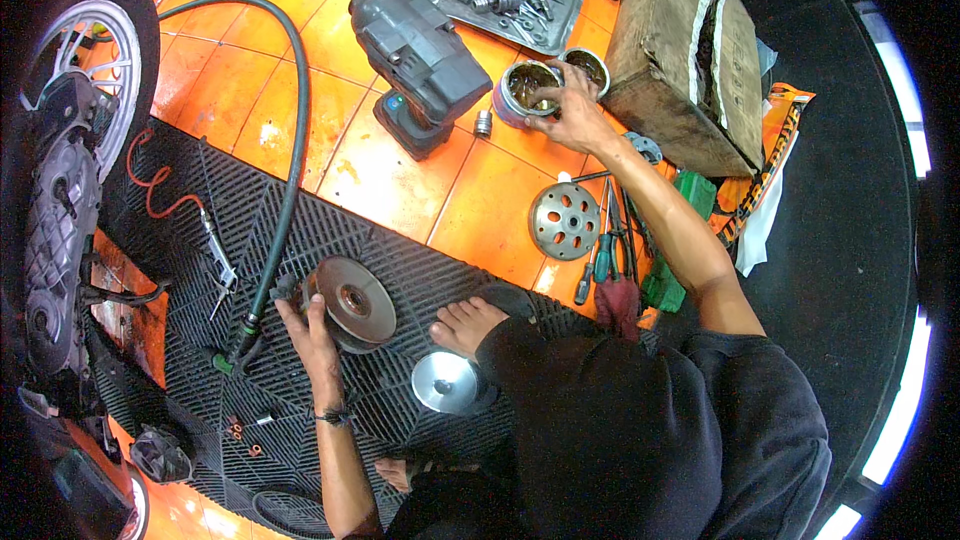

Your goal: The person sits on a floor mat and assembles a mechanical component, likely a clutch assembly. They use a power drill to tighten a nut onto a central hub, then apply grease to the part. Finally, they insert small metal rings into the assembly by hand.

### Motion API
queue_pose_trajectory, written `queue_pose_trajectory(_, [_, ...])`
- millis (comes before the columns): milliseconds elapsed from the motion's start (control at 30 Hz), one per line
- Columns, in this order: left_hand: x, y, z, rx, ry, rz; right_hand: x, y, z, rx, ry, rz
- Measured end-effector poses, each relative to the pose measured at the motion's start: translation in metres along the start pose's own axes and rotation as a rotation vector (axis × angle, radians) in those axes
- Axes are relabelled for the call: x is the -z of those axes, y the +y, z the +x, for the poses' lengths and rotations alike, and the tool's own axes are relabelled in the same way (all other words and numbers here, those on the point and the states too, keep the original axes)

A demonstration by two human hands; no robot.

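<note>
My left hand (pixel 318 345) is closed on the edge of a round metal pulley assembly (pixel 357 302), its broad disc facing up. The fingers under it are partly hidden. At the far side, my right hand (pixel 572 112) reaches over an uncovered tin of brown grease (pixel 522 92). One finger dips into the tin while the thumb lies by the rim; the fingers look apart. Right behind that hand is a second round container (pixel 588 70). A socket (pixel 483 124) stands near the tin, beside a black cordless impact wrench (pixel 425 60).
A metal tray (pixel 570 5) of sockets stands at the back, next to a worn cardboard box (pixel 655 60). A perforated clutch bell (pixel 563 222) and screwdrivers (pixel 603 255) lie right. Near my foot sits a silver cup-shaped part (pixel 444 382). A hose (pixel 303 90) and motorcycle wheel (pixel 110 70) are left.
</note>
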State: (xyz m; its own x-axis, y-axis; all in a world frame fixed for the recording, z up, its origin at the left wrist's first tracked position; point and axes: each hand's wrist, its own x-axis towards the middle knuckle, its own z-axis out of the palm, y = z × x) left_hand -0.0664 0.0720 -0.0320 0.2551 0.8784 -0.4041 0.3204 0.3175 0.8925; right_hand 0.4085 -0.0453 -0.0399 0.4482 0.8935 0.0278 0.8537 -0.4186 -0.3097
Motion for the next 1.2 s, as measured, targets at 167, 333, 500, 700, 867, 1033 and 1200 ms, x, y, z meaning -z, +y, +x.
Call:
queue_pose_trajectory(167, [0.0,-0.01,0.002,-0.047,0.085,0.082,-0.003,-0.001,0.008,0.003,-0.031,0.053])
queue_pose_trajectory(333, [-0.005,-0.003,-0.001,-0.015,0.126,0.084,0.009,0.009,0.015,-0.055,-0.125,0.266])
queue_pose_trajectory(500, [-0.003,-0.005,0.002,-0.052,0.086,0.048,0.01,0.009,0.003,-0.051,0.024,0.242])
queue_pose_trajectory(700, [-0.002,-0.009,0.001,-0.001,0.154,0.057,0.002,-0.019,-0.024,-0.367,-0.063,0.732])
queue_pose_trajectory(867, [-0.006,-0.004,0.0,0.007,0.134,0.059,0.0,0.002,-0.038,-0.584,-0.189,1.071])
queue_pose_trajectory(1033, [-0.005,-0.005,0.003,-0.036,0.117,0.062,0.017,-0.001,-0.032,-0.37,-0.176,0.418])
queue_pose_trajectory(1200, [-0.006,0.0,0.003,-0.031,0.08,0.031,0.034,0.004,-0.035,0.017,-0.074,-0.128])
